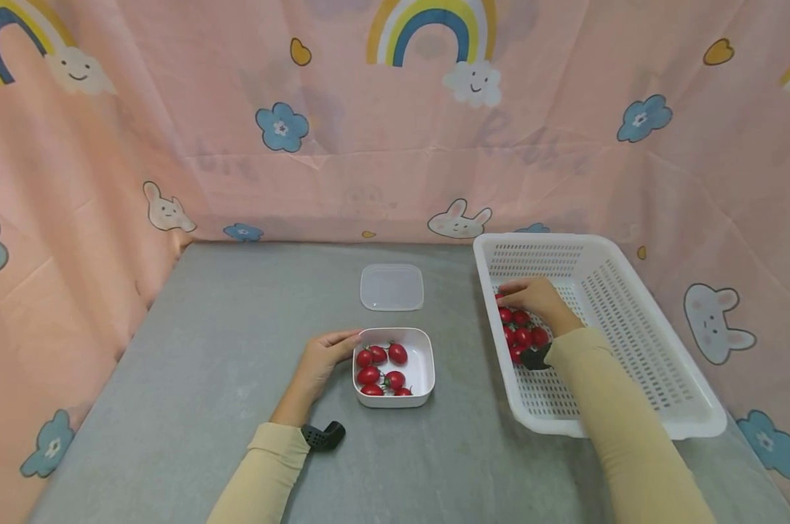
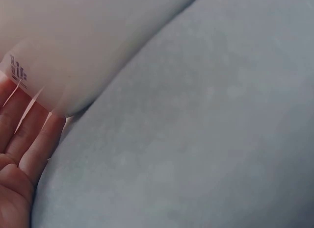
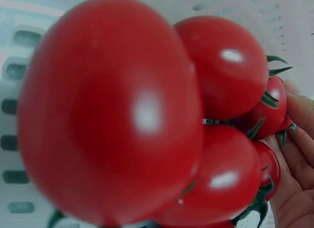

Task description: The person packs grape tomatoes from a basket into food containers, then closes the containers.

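My left hand (image 1: 322, 364) rests against the left side of a small white box (image 1: 424, 364), its fingers extended along the wall. In the left wrist view those fingers (image 2: 41, 139) touch the box's pale side near some printed marks. Several red cherry tomatoes (image 1: 395, 380) with green stems lie in the box. Reaching into the white basket (image 1: 657, 342), my right hand (image 1: 542, 300) is at its left side among more cherry tomatoes (image 1: 522, 337). The right wrist view shows its thumb and fingers around a cherry tomato (image 3: 272, 98), partly hidden behind larger-looking ones (image 3: 110, 110).
A translucent lid (image 1: 392, 287) lies flat on the grey table (image 1: 250, 306) behind the box. The basket has slotted walls and stands at the table's right. A pink patterned cloth (image 1: 342, 182) hangs round the back and sides.
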Demonstrator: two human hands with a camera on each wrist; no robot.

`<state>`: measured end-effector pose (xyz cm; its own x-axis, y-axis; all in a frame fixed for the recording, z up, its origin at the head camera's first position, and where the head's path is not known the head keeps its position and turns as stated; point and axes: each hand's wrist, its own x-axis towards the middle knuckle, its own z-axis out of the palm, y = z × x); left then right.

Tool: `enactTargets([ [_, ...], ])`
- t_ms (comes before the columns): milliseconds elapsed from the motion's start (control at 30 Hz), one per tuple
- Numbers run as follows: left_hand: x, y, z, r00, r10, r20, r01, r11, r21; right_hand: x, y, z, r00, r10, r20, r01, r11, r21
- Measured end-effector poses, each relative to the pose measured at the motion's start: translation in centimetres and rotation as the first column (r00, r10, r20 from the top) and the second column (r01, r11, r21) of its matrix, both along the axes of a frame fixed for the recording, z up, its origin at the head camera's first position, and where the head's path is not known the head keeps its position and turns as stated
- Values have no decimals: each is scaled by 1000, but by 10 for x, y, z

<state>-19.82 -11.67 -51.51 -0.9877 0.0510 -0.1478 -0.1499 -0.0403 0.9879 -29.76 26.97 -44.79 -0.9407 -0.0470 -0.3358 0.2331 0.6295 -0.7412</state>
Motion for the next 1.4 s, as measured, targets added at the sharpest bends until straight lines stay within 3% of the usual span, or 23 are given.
enactTargets([
  [200, -2, 0, -2, 1000, -12, -1, 12, 1000, 4, -4, 5, 3, 999, -31, 17, 30, 999, 23],
  [367, -2, 1, -1, 1000, -17, -6, 17, 1000, 6, -4, 10, 21, 998, -60, 3, 60, 998, 24],
  [600, -1, 1, 2, 1000, -14, -10, 14, 1000, -11, 2, 2, 48, 992, -97, -83, 89, 992, -90],
  [1033, -1, 2, 4, 1000, -4, -5, 4, 1000, 12, 37, -40, 87, 967, -37, -253, -38, 958, -283],
  [1400, 1, 3, 4, 1000, 10, -13, -10, 1000, 21, 67, -85, 101, 982, -8, -189, -57, 940, -336],
])
